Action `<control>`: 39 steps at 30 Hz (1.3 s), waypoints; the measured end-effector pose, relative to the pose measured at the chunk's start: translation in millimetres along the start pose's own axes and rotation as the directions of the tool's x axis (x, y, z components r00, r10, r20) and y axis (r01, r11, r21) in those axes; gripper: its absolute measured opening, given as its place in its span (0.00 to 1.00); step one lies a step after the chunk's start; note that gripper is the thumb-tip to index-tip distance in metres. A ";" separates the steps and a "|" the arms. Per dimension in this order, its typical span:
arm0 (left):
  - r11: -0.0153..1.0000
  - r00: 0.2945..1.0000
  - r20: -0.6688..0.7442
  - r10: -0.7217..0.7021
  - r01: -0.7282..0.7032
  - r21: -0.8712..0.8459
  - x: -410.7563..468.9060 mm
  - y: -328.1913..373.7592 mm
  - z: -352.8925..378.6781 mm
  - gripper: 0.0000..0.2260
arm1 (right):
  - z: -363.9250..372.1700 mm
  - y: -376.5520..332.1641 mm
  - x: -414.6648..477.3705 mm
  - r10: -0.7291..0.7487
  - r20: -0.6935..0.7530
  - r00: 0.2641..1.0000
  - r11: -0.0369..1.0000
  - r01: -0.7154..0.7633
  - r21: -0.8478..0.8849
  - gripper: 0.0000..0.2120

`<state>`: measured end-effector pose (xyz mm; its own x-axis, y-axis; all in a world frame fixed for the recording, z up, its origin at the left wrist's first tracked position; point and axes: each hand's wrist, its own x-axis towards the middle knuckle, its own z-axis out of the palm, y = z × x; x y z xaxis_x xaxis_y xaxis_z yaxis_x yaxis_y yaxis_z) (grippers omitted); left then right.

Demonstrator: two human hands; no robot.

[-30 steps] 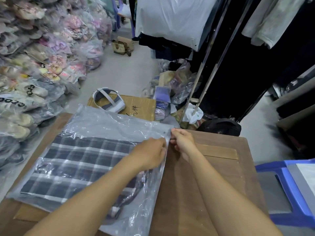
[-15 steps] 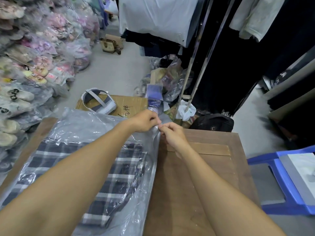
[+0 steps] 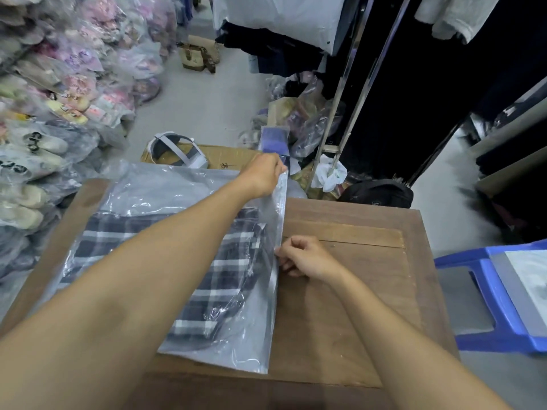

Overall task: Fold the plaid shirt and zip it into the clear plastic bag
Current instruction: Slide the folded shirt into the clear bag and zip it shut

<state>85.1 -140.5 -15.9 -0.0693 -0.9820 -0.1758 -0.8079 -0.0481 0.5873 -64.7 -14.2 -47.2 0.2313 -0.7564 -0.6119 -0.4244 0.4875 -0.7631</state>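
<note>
The folded plaid shirt, dark grey with white stripes, lies inside the clear plastic bag on the wooden table. The bag's zip edge runs along its right side. My left hand pinches the far top corner of that zip edge. My right hand pinches the zip strip about halfway down, fingers closed on it. My left forearm lies across the bag and hides part of the shirt.
A cardboard box with a white headset sits beyond the table. Bagged slippers pile up at the left. A metal clothes rack with dark garments stands ahead on the right. A blue plastic stool is to the right.
Both hands met at the bag's top right corner; now my left hand stays at that corner while my right hand has slid down the zip edge toward me.
</note>
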 end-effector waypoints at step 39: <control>0.905 0.928 -0.021 -0.371 0.366 0.218 -108.4 -143.5 -19.1 0.40 | 43.3 -2.1 1.7 -0.321 0.000 0.947 0.537 0.182 -0.824 0.37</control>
<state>219.8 -30.6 -66.1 0.2474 -0.8977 -0.3647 -0.8836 -0.3635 0.2951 -25.5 2.3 -55.6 0.3555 -0.8727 -0.3346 -0.9069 -0.2355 -0.3494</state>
